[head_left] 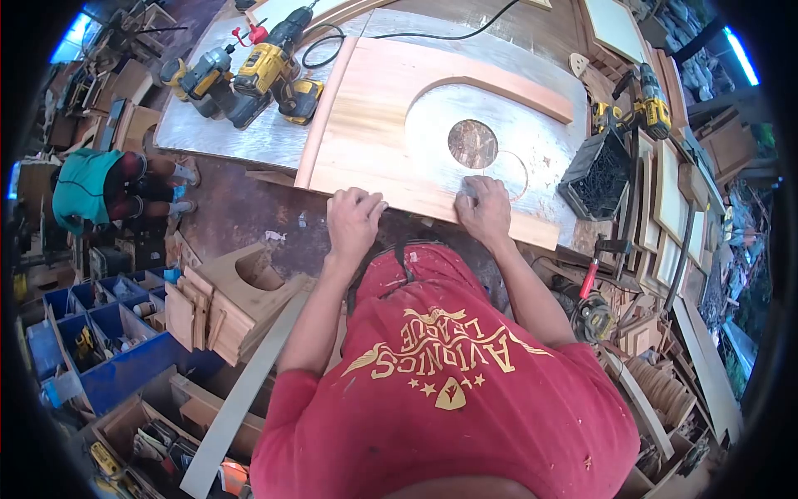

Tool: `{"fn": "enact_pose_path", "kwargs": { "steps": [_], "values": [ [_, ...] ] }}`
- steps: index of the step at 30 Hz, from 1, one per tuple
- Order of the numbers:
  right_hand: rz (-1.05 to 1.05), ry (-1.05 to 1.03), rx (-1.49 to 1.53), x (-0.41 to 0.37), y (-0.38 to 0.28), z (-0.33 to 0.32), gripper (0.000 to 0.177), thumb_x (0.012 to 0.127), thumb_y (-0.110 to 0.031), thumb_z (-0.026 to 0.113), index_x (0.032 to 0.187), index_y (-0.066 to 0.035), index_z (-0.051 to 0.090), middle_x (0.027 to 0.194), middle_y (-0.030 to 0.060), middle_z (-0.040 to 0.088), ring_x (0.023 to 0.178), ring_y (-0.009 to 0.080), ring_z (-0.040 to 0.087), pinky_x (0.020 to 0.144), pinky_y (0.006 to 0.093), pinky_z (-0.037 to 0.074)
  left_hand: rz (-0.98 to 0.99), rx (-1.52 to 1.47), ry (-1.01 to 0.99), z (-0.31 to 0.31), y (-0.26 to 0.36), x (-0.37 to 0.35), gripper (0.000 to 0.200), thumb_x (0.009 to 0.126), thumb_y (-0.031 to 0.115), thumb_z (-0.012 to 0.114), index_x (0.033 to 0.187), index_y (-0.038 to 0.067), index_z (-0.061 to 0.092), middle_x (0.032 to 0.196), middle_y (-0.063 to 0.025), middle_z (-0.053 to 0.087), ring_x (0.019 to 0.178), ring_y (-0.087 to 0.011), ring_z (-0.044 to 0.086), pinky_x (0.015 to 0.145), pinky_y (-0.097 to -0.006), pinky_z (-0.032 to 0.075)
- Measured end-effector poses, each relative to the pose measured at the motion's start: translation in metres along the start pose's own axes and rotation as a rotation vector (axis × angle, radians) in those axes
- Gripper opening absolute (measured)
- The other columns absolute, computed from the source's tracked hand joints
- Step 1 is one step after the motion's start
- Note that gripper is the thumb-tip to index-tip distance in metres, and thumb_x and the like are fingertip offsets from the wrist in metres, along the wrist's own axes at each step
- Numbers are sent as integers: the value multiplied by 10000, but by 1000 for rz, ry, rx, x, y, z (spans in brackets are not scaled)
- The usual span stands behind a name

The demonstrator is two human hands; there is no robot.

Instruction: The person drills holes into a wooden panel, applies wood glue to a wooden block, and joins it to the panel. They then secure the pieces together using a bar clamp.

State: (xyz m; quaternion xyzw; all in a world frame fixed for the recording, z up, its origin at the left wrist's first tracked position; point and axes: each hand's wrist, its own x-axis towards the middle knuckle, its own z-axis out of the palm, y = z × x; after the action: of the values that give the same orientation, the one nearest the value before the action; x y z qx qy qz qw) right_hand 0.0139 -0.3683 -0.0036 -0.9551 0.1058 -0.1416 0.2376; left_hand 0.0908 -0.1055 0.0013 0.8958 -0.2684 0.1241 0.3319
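Note:
A pale wooden panel (366, 116) with a U-shaped cutout lies flat on the worktable (549, 71). A narrow wood strip runs along its left edge. My left hand (355, 218) is closed over the panel's near edge, close to the left corner. Further right, my right hand (485, 209) grips the near arm of the panel beside the cutout, its fingers curled over the wood. Through the cutout, the scuffed tabletop shows a round hole (472, 144) and a drawn or scored circle. My fingertips below the edge are hidden.
Yellow-and-black cordless drills (268, 68) stand at the table's back left; another drill (652, 104) lies right. A black bin of screws (596, 176) sits at the right edge. Blue sectioned trays (108, 324) are lower left. A person in a teal shirt (87, 187) bends over far left.

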Motion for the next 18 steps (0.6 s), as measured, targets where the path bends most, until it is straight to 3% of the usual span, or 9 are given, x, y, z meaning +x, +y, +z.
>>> {"fn": "enact_pose_path", "kwargs": {
  "steps": [5,11,14,16,17,18],
  "values": [
    [-9,11,-12,0,-1,1,315,842,-241,656,1060,-24,720,1058,152,688,988,342,609,905,446,477,68,42,-82,3,-6,0,84,853,156,730,914,98,729,844,-70,619,838,-279,589,744,-433,442],
    [-17,-23,-10,0,3,0,325,837,-250,655,1070,-32,716,1047,139,685,972,334,602,876,457,462,167,290,-146,10,2,20,79,857,145,670,837,76,636,825,-111,601,837,-305,593,741,-458,436],
    [-24,-29,-15,0,3,1,338,833,-257,655,1079,-32,712,1039,140,681,968,332,599,869,466,458,58,385,-174,12,-11,17,82,869,127,629,825,59,618,823,-138,601,828,-327,593,725,-484,430],
    [-16,-22,0,-1,3,1,343,834,-260,656,1083,-31,710,1033,142,680,967,333,599,867,467,457,-113,379,117,1,-28,7,86,878,134,613,844,55,611,821,-142,604,825,-351,593,731,-517,426],
    [-10,-14,15,0,2,0,345,835,-260,657,1086,-30,709,1030,144,680,966,334,599,867,467,457,-329,339,86,-3,-39,-6,126,876,133,618,946,30,639,942,-176,616,930,-383,589,813,-530,435],
    [-7,-8,26,0,1,-1,347,835,-260,657,1089,-29,708,1027,145,680,965,335,598,867,468,456,-363,312,108,-8,-35,-14,174,875,129,622,1010,23,644,1012,-188,609,993,-390,573,864,-520,426]
  ]
}}
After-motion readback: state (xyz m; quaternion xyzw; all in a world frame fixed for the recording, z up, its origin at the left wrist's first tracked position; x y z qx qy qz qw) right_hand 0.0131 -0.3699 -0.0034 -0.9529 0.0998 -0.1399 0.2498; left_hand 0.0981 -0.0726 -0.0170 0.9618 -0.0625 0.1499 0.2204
